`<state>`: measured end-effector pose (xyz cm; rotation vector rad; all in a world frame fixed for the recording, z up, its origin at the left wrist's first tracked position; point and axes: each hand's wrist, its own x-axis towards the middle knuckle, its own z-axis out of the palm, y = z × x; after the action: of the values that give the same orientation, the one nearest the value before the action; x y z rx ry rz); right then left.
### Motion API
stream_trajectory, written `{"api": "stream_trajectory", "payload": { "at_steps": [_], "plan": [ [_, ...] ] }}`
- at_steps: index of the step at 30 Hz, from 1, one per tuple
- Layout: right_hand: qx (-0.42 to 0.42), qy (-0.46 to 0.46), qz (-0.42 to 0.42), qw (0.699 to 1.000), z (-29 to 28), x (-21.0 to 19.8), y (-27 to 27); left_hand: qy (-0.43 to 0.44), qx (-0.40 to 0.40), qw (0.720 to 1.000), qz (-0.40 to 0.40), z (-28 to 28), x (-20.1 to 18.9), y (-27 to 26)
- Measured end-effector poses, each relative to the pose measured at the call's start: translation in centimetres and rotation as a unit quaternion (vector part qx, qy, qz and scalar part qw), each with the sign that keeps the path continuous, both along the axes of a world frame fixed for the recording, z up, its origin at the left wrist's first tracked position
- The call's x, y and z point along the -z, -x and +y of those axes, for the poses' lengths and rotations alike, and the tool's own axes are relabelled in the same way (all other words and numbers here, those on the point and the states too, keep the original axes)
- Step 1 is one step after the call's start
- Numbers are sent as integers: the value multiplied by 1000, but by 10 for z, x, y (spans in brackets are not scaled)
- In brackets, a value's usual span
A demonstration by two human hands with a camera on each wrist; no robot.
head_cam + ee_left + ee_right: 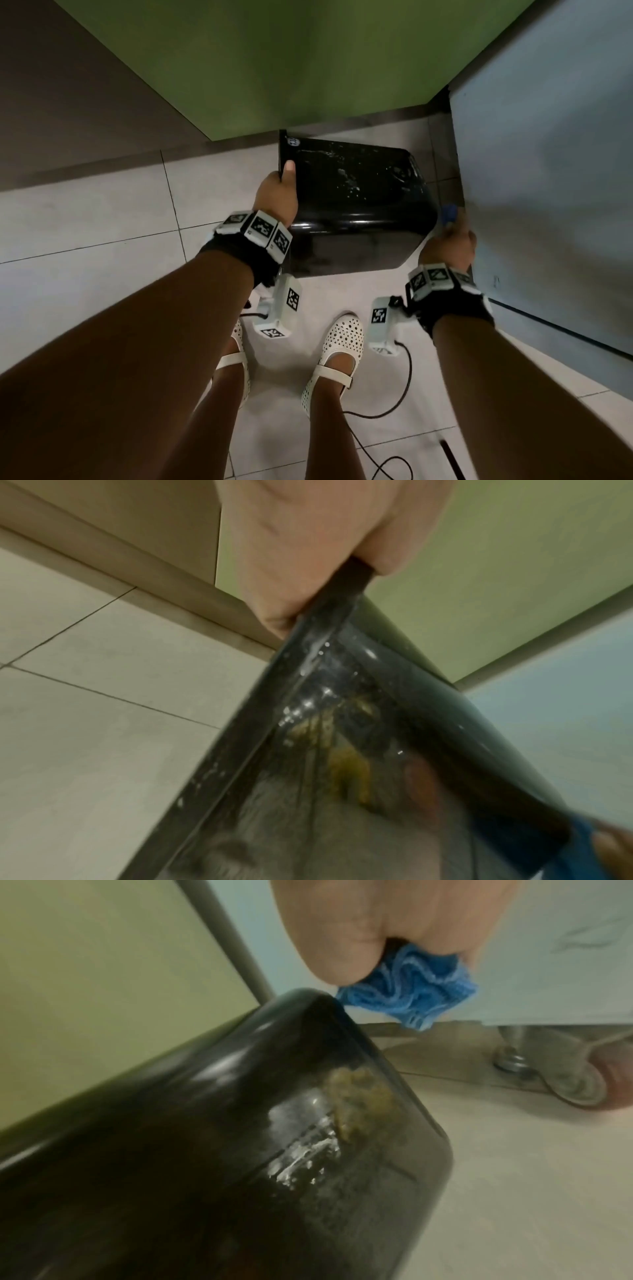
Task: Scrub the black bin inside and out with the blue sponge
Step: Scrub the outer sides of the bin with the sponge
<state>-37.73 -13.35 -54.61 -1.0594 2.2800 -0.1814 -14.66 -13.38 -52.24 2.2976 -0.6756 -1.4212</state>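
Two walls [291,68], wheeled cart [548,171] beside black bin [352,205]

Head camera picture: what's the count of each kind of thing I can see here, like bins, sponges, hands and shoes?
Black bin: 1
Blue sponge: 1
Hands: 2, the left hand gripping the bin's rim, the right hand holding the sponge
White shoes: 2, one fully seen, one partly hidden
Total: 6

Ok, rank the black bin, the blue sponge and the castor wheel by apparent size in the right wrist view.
1. black bin, largest by far.
2. and 3. blue sponge and castor wheel: similar; sponge nearer and partly inside the right hand, wheel cropped, so unranked.
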Motion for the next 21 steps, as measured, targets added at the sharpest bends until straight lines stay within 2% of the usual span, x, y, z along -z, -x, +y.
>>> {"api": "stream_trajectory", "payload": {
  "at_steps": [3,6,8,12,14,17,21],
  "plan": [
    [-40,146,10,988,19,-11,-20,29,-7,999,25,17,1,2],
    [-103,235,-58,965,43,-25,-49,45,-50,995,78,33,1,4],
    [-124,252,-121,952,58,-30,-69,56,-79,991,93,39,1,6],
    [-227,232,-156,933,74,-25,-109,68,-136,983,100,50,7,12],
    [-279,222,-141,923,80,-16,-124,33,-188,969,154,55,12,15],
    [-339,187,-77,919,97,3,-142,-15,-293,924,244,64,24,9],
    [-346,198,-15,917,105,23,-148,-57,-284,907,305,62,28,2]
  ]
}}
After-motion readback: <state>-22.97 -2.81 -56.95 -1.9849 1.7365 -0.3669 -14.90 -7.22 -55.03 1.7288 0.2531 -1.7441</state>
